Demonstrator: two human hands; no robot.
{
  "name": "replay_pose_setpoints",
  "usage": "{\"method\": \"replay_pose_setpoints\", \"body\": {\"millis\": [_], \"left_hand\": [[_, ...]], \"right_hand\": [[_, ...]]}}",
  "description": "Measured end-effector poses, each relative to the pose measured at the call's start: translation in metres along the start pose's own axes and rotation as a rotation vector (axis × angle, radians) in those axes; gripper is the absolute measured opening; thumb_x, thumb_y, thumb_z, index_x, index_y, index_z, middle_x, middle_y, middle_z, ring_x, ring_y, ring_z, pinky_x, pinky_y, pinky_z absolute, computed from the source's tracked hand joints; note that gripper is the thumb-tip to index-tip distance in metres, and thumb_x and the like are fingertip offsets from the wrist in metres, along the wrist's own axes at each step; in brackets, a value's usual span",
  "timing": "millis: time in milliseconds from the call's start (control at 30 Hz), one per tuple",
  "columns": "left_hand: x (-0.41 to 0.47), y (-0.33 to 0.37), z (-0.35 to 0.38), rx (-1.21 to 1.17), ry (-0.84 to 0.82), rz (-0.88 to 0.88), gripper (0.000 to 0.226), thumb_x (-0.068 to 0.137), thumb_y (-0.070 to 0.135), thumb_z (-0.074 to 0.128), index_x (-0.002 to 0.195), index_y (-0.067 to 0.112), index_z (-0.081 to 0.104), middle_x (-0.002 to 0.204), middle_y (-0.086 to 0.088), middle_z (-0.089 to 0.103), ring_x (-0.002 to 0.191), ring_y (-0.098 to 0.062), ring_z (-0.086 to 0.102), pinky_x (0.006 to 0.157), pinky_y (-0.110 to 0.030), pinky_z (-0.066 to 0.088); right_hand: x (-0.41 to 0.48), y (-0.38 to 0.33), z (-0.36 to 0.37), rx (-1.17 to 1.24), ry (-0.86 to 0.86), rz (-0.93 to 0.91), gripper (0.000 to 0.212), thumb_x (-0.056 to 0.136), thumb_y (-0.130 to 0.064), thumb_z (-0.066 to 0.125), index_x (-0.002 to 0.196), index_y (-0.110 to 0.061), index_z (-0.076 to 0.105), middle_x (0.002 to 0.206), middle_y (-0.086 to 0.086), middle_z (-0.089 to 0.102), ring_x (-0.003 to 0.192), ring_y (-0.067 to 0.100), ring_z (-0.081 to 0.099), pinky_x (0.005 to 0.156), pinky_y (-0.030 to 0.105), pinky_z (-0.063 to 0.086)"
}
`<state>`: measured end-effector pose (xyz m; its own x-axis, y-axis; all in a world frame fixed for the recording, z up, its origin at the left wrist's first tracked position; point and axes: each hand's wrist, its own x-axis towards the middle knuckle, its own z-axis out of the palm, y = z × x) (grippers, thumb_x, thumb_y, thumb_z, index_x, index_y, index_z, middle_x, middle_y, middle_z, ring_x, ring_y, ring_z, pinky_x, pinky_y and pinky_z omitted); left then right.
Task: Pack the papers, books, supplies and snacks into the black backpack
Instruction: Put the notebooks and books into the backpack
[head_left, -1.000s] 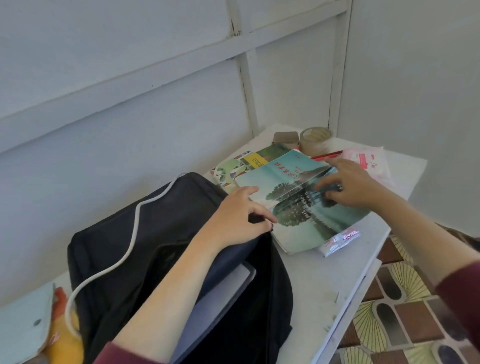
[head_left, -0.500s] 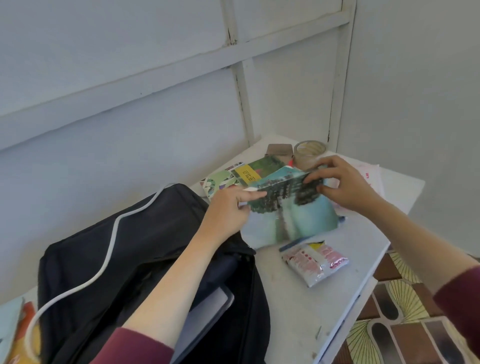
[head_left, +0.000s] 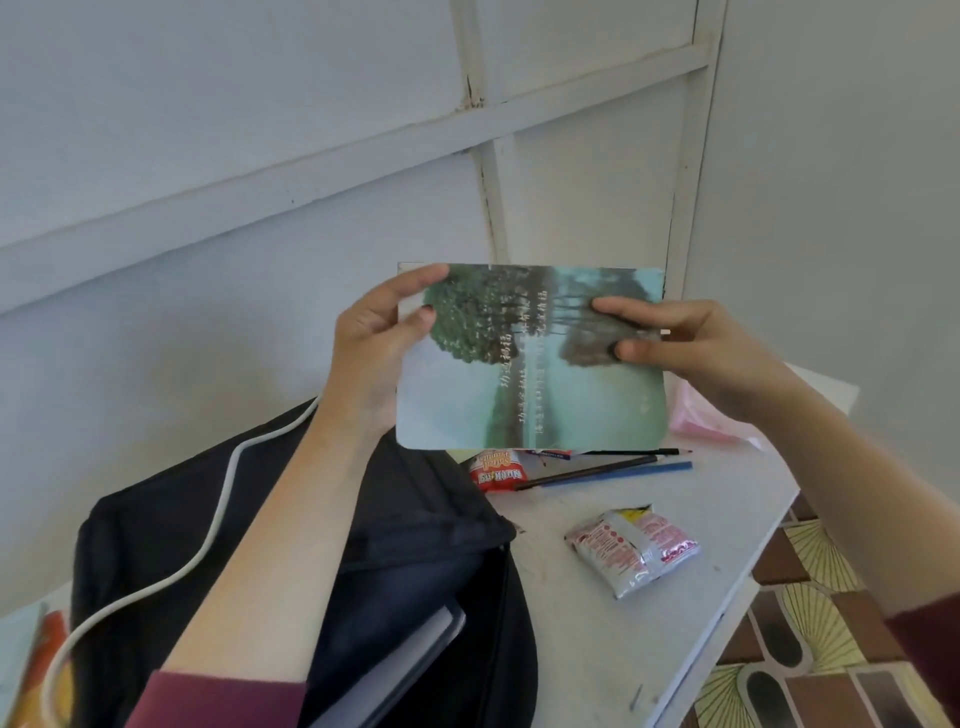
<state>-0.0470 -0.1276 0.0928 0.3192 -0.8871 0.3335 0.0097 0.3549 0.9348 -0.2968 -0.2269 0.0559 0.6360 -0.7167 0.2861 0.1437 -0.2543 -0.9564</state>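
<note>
A thin book with a teal landscape cover (head_left: 530, 384) stands upright in the air above the table's far end. My left hand (head_left: 382, 338) grips its left edge and my right hand (head_left: 670, 338) pinches its right edge. The black backpack (head_left: 415, 540) lies open below my left forearm, with a dark notebook (head_left: 415, 654) sticking out of its mouth. On the white table (head_left: 597, 649) lie a silver and red snack packet (head_left: 631, 551), a red snack packet (head_left: 496, 467) and a few pencils (head_left: 608, 470).
A pink plastic packet (head_left: 696, 421) lies behind the book at the right. A white cord (head_left: 208, 535) runs over the backpack. Orange and pale blue items (head_left: 31, 670) sit at the far left edge. The table's front edge drops to a patterned tile floor (head_left: 810, 649). Walls close off the back and right.
Both hands lifted the teal book off the table and raised it upright. That uncovered the pencils and the red snack packet beneath it.
</note>
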Motion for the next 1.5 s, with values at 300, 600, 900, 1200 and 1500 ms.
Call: {"method": "replay_pose_setpoints", "body": {"millis": [300, 600, 900, 1200, 1500], "left_hand": [[-0.029, 0.007, -0.009, 0.184, 0.049, -0.16, 0.031, 0.089, -0.004, 0.051, 0.098, 0.023, 0.065, 0.091, 0.008, 0.069, 0.071, -0.003, 0.064, 0.06, -0.018, 0.05], [-0.097, -0.014, -0.047, 0.731, -0.223, -0.129, 0.042, 0.085, 0.02, 0.065, 0.119, 0.039, 0.054, 0.118, 0.013, 0.056, 0.101, 0.006, 0.055, 0.084, -0.014, 0.046], [-0.168, -0.031, -0.111, 1.282, -0.285, 0.755, 0.014, 0.084, 0.014, 0.059, 0.083, 0.012, 0.074, 0.093, -0.004, 0.066, 0.089, -0.017, 0.057, 0.086, -0.034, 0.043], [-0.185, -0.001, -0.132, 1.261, -0.578, 0.071, 0.057, 0.084, 0.027, 0.062, 0.117, 0.058, 0.027, 0.105, 0.031, 0.053, 0.083, 0.002, 0.06, 0.071, -0.013, 0.043], [-0.135, 0.023, -0.162, 1.061, -0.537, -0.091, 0.049, 0.092, 0.0, 0.047, 0.094, 0.049, 0.05, 0.109, 0.029, 0.055, 0.109, 0.001, 0.051, 0.096, -0.029, 0.036]], "right_hand": [[-0.019, -0.014, 0.032, 0.207, 0.009, 0.122, 0.051, 0.083, 0.01, 0.05, 0.121, -0.022, 0.06, 0.117, -0.001, 0.067, 0.101, 0.015, 0.066, 0.083, 0.022, 0.054], [-0.07, 0.022, 0.061, 0.419, 0.367, 0.284, 0.051, 0.085, 0.012, 0.044, 0.124, -0.019, 0.057, 0.098, -0.004, 0.073, 0.085, 0.013, 0.07, 0.067, 0.018, 0.055], [-0.12, 0.035, 0.099, 0.471, 0.534, 0.385, 0.052, 0.088, 0.008, 0.047, 0.128, -0.024, 0.054, 0.09, -0.01, 0.074, 0.077, 0.01, 0.07, 0.066, 0.023, 0.058], [-0.156, 0.031, 0.136, 0.541, 0.564, 0.337, 0.051, 0.087, 0.008, 0.047, 0.126, -0.023, 0.056, 0.097, -0.004, 0.073, 0.084, 0.014, 0.07, 0.071, 0.022, 0.057], [-0.183, 0.029, 0.152, 0.586, 0.463, 0.376, 0.049, 0.084, 0.011, 0.044, 0.113, -0.024, 0.064, 0.1, 0.001, 0.073, 0.079, 0.017, 0.071, 0.061, 0.021, 0.056]]}}
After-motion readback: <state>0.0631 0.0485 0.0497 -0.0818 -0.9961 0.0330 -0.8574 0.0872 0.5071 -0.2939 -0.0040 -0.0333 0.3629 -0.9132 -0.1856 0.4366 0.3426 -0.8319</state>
